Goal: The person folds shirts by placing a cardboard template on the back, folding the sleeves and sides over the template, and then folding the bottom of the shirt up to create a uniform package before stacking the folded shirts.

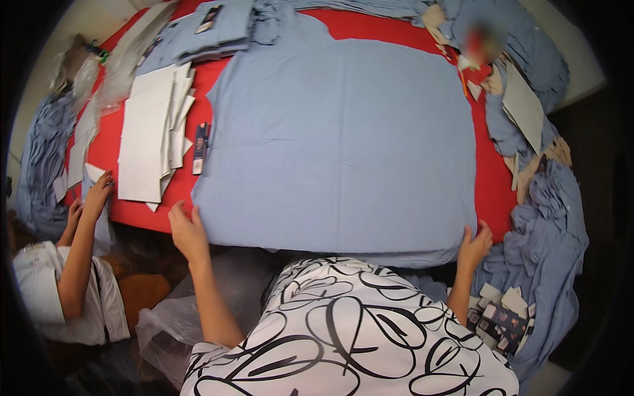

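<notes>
A light blue shirt (343,152) lies spread out over the red table, its lower edge along the table's near side. At its near left corner is my left hand (190,231), thumb and fingers apart, the thumb close to the cloth's edge. My right hand (474,247) is at the near right corner, fingers spread and the thumb side against the fabric. Neither hand has cloth visibly gripped. Beside the shirt's left edge lies a narrow dark tag (200,148) with a white end.
White cardboard sheets (145,138) are piled left of the shirt, with folded blue shirts (208,33) beyond. Clear plastic bags (135,49) lie far left. Another person's hand (99,191) works at the left. Blue garments (548,224) and dark tags (498,323) are heaped at right.
</notes>
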A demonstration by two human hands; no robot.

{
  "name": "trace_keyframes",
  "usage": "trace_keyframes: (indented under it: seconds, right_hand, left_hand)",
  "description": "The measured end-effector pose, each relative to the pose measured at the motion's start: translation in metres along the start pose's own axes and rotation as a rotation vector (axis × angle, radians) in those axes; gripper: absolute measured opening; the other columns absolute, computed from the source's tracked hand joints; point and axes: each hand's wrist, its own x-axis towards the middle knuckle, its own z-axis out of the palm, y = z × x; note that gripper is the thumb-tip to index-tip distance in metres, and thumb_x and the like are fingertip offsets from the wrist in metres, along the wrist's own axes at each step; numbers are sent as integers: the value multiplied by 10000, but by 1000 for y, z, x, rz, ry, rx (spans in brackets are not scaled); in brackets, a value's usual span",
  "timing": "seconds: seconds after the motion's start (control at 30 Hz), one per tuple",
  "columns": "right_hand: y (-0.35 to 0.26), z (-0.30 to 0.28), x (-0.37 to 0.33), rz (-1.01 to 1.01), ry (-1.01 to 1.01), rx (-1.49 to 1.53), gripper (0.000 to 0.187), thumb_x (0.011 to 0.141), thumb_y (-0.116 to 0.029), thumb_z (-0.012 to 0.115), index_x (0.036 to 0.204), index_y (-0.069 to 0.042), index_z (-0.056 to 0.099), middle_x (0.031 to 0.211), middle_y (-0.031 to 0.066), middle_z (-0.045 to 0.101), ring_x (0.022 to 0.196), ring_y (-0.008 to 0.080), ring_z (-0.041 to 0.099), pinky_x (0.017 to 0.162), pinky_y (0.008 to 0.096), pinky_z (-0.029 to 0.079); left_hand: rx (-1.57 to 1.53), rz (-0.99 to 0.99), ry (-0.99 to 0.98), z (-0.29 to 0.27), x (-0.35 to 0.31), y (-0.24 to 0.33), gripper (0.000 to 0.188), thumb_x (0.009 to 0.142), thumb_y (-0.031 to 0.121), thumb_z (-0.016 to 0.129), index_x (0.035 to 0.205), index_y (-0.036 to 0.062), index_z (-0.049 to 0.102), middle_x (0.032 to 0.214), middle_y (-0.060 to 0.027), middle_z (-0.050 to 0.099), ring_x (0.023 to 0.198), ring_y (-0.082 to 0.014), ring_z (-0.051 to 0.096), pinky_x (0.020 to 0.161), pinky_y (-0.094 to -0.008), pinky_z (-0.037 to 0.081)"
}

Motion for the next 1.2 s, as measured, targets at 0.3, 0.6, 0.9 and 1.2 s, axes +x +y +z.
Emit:
trace_keyframes:
  seconds: [0.3,0.6,0.9,1.2]
  right_hand:
    - [-105,53,78,-407,48,42,466,933,-207,611,1371,-71,524,1495,199,404,1383,385,364,1139,478,285]
    - [-95,47,334,-45,163,-135,777,861,-482,647,1504,-152,362,1571,152,318,1440,390,286,1112,653,244]
    - [-99,48,401,268,-200,-90,927,802,-622,639,1526,-137,324,1569,166,317,1423,392,329,1106,629,277]
    - [-44,69,452,-215,-126,-14,641,936,-442,563,1334,60,540,1247,280,621,1160,381,612,983,400,461]
  left_hand:
    - [-260,682,-143,70,59,77,347,905,106,613,1249,62,599,1336,-146,554,1266,-331,503,1103,-451,357]
    - [110,718,92,69,130,45,403,905,76,581,1306,47,586,1439,-143,486,1366,-334,403,1113,-480,336]
    - [-103,424,-254,77,110,55,493,926,-59,485,1415,-6,450,1476,-199,436,1311,-363,473,1077,-395,408]
    - [16,489,-13,65,120,55,406,825,-86,552,1213,1,633,1399,-150,493,1160,-362,517,1001,-430,438]
